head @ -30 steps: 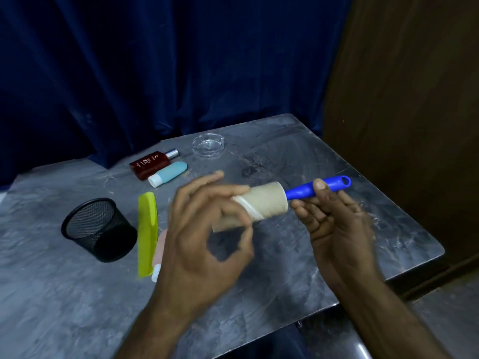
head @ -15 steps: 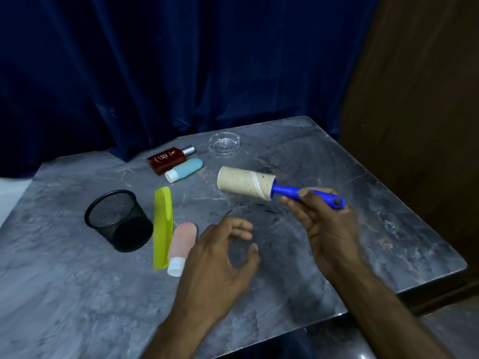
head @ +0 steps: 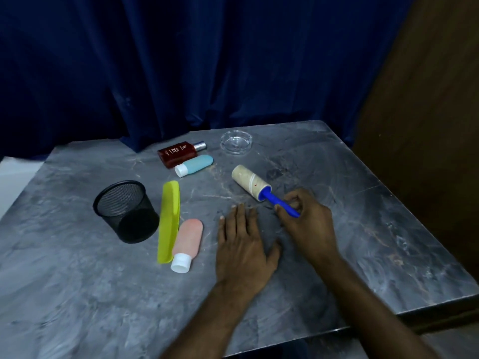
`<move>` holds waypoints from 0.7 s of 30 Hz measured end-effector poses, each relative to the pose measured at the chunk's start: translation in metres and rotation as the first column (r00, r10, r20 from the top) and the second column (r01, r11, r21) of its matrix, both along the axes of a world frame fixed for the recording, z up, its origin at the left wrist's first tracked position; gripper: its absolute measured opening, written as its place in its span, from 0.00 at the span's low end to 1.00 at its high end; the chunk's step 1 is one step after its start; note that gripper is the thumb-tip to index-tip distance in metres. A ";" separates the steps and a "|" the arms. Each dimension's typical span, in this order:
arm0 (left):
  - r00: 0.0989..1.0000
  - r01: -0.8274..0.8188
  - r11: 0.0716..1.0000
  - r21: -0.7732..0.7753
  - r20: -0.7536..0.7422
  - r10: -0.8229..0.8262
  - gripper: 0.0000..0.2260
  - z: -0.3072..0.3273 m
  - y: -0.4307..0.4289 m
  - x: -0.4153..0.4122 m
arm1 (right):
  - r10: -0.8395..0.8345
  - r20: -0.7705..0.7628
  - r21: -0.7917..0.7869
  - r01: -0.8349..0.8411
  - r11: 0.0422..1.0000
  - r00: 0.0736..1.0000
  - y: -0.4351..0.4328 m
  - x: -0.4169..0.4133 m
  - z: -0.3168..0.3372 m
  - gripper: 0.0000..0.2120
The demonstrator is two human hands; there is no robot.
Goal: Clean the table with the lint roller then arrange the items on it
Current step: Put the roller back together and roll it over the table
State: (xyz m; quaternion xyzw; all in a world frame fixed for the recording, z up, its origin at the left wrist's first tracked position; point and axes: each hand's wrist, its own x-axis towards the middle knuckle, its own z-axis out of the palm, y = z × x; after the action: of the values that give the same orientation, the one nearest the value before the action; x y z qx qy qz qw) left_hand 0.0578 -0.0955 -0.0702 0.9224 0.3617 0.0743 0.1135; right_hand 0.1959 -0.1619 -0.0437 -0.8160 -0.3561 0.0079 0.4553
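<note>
My right hand [head: 307, 221] grips the blue handle of the lint roller [head: 251, 182], whose beige roll rests on the grey marble table [head: 363, 229] and points away to the left. My left hand [head: 242, 244] lies flat on the table, palm down and fingers spread, just left of the right hand. A black mesh cup [head: 125, 211], a yellow-green comb [head: 169, 218] and a pink bottle [head: 187, 243] lie to the left. Farther back are a red-brown bottle [head: 178, 152], a light blue bottle [head: 194, 165] and a clear glass ashtray [head: 236, 141].
A dark blue curtain [head: 207, 60] hangs behind the table. A brown wooden wall [head: 435, 99] stands on the right. The table's right and front edges drop off close to my arms.
My right hand has lowered the lint roller from mid-air down onto the table. My left hand let go of the roll and came down flat on the tabletop.
</note>
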 end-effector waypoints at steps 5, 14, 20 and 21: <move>0.998 -0.001 1.000 0.030 -0.059 0.002 0.47 0.000 0.013 0.006 | 0.096 0.184 -0.274 -0.043 0.961 0.978 -0.002 -0.002 0.009 0.12; 0.997 -0.037 0.999 0.022 -0.060 0.038 0.40 -0.004 0.029 0.016 | 0.180 0.315 -0.476 -0.009 0.879 0.932 -0.003 0.001 0.009 0.23; 0.994 -0.093 0.995 0.040 -0.047 0.095 0.36 -0.011 0.041 0.029 | 0.172 0.384 -0.463 0.028 0.886 0.907 0.004 -0.002 0.002 0.22; 0.994 -0.097 0.995 0.036 -0.046 0.098 0.36 -0.011 0.044 0.030 | 0.166 0.391 -0.455 0.033 0.890 0.905 0.005 -0.002 0.001 0.22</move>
State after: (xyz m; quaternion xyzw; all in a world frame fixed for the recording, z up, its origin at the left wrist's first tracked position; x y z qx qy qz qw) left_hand 0.0879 -0.0519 -0.0813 0.9069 0.4076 0.0639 0.0853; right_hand 0.1938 -0.1570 -0.0426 -0.8685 -0.4622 -0.0692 0.1653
